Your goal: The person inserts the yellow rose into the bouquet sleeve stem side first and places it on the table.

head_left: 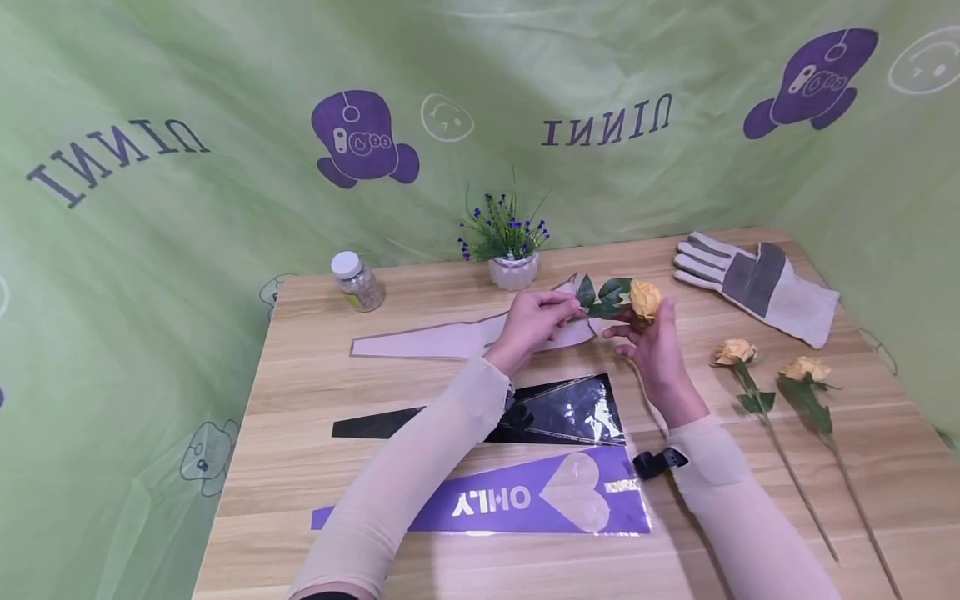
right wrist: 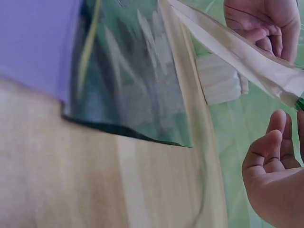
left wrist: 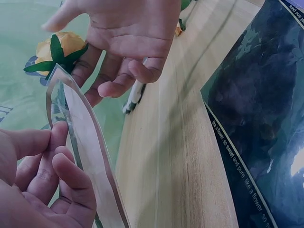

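My left hand pinches the edge of a pale pink flower sleeve near its wide end. A yellow artificial rose has its stem inside this sleeve, and its bloom and green leaves stick out at the opening. In the left wrist view the left thumb and finger grip the clear film along the stem. My right hand is beside the bloom, palm towards it, fingers loosely bent and holding nothing. The right wrist view shows the sleeve raised between both hands, the bloom out of frame.
A black sleeve and a purple sleeve lie in front on the wooden table. Two more roses are at the right, with a work glove behind them. A lidded jar and a potted plant stand at the back.
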Demonstrator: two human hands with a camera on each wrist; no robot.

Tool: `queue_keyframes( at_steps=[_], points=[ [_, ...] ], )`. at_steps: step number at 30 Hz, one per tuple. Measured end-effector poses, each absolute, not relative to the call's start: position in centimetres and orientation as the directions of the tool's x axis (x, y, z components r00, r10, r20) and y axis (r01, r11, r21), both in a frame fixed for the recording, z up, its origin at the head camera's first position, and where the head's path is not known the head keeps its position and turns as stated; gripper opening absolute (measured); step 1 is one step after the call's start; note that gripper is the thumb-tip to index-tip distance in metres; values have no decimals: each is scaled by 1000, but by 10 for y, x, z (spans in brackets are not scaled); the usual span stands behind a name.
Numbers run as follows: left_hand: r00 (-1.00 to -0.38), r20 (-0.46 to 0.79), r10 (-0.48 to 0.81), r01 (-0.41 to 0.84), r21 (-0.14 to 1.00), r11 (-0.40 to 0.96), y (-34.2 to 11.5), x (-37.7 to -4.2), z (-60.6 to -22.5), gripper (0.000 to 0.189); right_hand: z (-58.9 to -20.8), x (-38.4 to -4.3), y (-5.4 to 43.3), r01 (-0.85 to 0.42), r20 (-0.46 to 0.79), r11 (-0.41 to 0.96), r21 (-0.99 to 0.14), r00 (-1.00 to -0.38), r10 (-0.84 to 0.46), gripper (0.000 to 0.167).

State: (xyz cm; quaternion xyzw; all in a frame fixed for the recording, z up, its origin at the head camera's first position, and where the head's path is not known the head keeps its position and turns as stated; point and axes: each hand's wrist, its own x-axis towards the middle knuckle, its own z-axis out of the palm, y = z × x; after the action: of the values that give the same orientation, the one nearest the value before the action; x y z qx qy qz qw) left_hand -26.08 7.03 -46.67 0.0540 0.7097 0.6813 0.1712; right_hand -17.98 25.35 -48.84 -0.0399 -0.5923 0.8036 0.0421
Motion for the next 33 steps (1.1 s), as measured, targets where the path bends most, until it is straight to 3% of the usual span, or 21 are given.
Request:
queue_keyframes(
  at_steps=[3,9,18,28,33],
  points=[
    [-937,-157,312,-146,988,57,70,-261,-465,13,-486,-180,257,-24,0,-321,-947,-997,73,68],
    [-942,-153,299,-142,988,61,69,-258,-461,12,-483,-181,258,-20,0,-271,-962,-997,75,51],
    [-941,-96,325,-56,990,131,68,-254,-456,13,-479,-180,257,8,-26,-191,-982,-995,94,41],
    [-939,-42,342,9,989,148,69,-251,-451,13,-481,-176,257,-40,5,-155,-987,-975,222,12],
    [-934,-35,356,23,988,155,67,-248,-450,14,-480,-180,255,-78,51,-78,-994,-952,302,18]
  ],
)
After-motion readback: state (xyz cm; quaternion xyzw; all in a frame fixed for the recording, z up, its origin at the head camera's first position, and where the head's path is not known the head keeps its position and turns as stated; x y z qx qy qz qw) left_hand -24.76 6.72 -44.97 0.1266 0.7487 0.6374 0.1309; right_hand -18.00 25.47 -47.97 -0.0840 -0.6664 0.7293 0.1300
